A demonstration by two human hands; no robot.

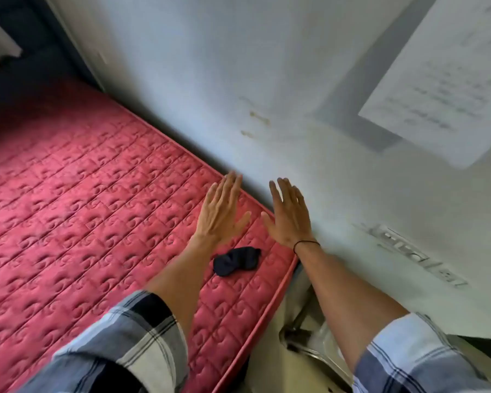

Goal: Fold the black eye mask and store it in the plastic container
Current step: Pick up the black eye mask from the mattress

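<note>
Left hand [220,211]: palm down, fingers straight and spread, holding nothing; raised over the far right part of the mattress.
Right hand [288,217]: palm down, fingers straight and spread, holding nothing; over the right edge of the mattress, just beside the wall.
Black eye mask [236,261]: crumpled, lying on the mattress near its right edge; between the two forearms, nearer than both hands, touched by neither.
Mattress [82,208]: red, quilted with a swirl pattern; fills the left and centre.
Plastic container [312,336]: clear, blurred; near right, off the mattress, partly hidden under the right forearm.
Wristband [305,243]: thin, black, on the right wrist.
Sleeves [131,344]: plaid, rolled up on both arms.
Wall [267,66]: pale, along the right edge of the mattress.
Paper sheet [442,80]: on the wall, far right; text unreadable.
</note>
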